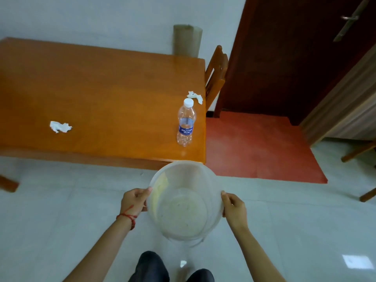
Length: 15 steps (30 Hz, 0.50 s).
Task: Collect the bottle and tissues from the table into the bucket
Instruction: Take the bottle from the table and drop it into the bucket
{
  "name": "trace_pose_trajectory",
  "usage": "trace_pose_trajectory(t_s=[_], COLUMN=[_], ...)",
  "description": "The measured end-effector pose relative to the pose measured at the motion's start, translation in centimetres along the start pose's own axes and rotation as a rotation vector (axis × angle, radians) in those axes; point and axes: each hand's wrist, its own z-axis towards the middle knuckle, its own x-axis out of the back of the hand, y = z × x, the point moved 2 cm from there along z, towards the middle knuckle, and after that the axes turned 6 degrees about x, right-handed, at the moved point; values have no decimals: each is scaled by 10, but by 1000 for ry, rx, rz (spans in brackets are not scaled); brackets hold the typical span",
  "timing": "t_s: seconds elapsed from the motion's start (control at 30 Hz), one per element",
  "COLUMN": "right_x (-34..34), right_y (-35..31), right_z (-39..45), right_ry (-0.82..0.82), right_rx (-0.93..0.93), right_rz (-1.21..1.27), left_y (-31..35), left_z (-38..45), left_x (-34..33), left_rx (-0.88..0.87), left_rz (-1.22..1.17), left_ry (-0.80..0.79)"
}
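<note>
A translucent white bucket (156,218) hangs in front of me just below the table's near right corner, with nothing in it. My left hand (133,201) grips its left rim and my right hand (234,208) grips its right rim. On the orange wooden table (101,88) a clear plastic bottle (186,124) with a blue label and white cap stands upright near the right edge. One crumpled white tissue (195,96) lies just behind the bottle at the table's right edge. Another crumpled tissue (60,126) lies on the left part of the table.
A wooden chair (216,76) stands against the table's right side. A cardboard tube (187,40) leans on the wall behind the table. A dark red door (295,58) and a red mat (260,147) are to the right. More chair legs (358,151) show at far right.
</note>
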Motion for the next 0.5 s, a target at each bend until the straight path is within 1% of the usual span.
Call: trace_pose_trajectory(t_s=[0.3,0.5], right_x=[-23,-35], right_y=[0,-1], right_z=[20,30], right_ry=[-50,-73], right_rx=[18,9], right_rz=[-50,-83], left_y=[-1,-2], left_z=[17,28], left_x=[11,16], left_rx=[12,-21], left_rz=[-6,61], left_ry=[26,15])
